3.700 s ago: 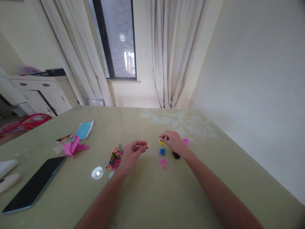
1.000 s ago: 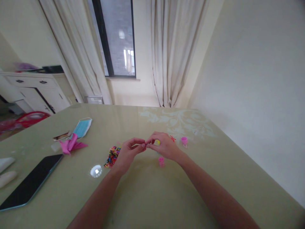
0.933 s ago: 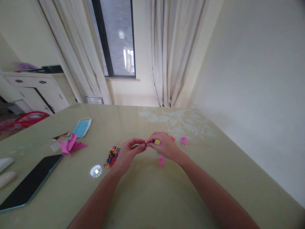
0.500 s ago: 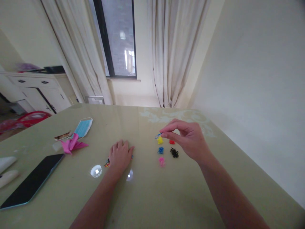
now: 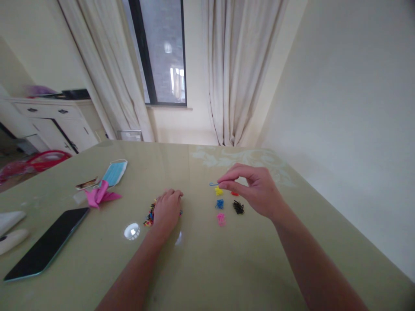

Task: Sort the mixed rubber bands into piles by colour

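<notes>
Between the thumb and forefinger of my right hand (image 5: 254,190) is pinched a small blue rubber band (image 5: 213,184), held above the table. Below and around that hand lie small sorted heaps: yellow bands (image 5: 218,191), blue bands (image 5: 219,204), pink bands (image 5: 221,220), black bands (image 5: 238,207) and partly hidden red bands (image 5: 234,194). My left hand (image 5: 167,211) rests palm down over a pile of mixed coloured rubber bands (image 5: 149,216), its fingers loosely bent. Some bands show at the pile's left edge; the rest is covered by the hand.
On the left of the glossy table (image 5: 201,268) lie a dark tablet (image 5: 48,242), a pink folded paper figure (image 5: 101,195), a blue face mask (image 5: 114,173) and white objects (image 5: 13,239). A round light reflection shows near my left hand. A wall (image 5: 356,129) borders the right side.
My left hand has shifted slightly right and its fingers have drawn together, uncovering more of the mixed pile. The right hand still holds the blue band, nearly in place.
</notes>
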Demonstrator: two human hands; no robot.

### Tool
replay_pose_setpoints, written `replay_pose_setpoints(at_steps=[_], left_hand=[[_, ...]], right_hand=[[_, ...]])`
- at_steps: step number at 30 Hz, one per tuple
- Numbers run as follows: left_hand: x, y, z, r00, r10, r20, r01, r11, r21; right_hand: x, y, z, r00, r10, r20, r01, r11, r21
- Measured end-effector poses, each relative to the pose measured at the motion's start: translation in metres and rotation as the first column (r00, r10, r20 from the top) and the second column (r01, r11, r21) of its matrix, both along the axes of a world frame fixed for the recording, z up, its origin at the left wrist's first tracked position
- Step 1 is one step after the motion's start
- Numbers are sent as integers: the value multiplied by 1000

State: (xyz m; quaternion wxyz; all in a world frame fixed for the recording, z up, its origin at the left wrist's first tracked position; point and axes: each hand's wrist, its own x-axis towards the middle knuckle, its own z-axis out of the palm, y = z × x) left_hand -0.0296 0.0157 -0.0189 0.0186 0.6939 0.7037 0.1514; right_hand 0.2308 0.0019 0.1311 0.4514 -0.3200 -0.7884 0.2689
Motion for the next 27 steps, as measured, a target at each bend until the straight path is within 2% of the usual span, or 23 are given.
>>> replay_pose_setpoints(at_steps=[3,7,9,12,16,22,27], left_hand=[[1,0,1,1000,-3,30,2,999,34],[1,1,0,995,-22,101,16,998,57],[1,1,-1,990,-31,134,22,998,66],[2,2,-2,985,-44,169,31,996,80],[2,1,-2,983,-51,175,38,996,77],[1,0,-1,1000,-12,-2,12,1000,-28],[2,-2,4,1000,-18,-11,17,999,-43]], right_hand=[[1,19,-17,969,-30,247,33,999,-9],[3,52,-58,821,-29,571,124,984,-129],[4,64,-76,760,-23,649,175,970,-171],[7,73,-93,738,-12,675,205,957,-207],[10,76,-100,730,-4,683,216,950,-226],[10,78,-107,701,16,713,234,939,-252],[10,77,-106,664,-10,748,275,933,-231]])
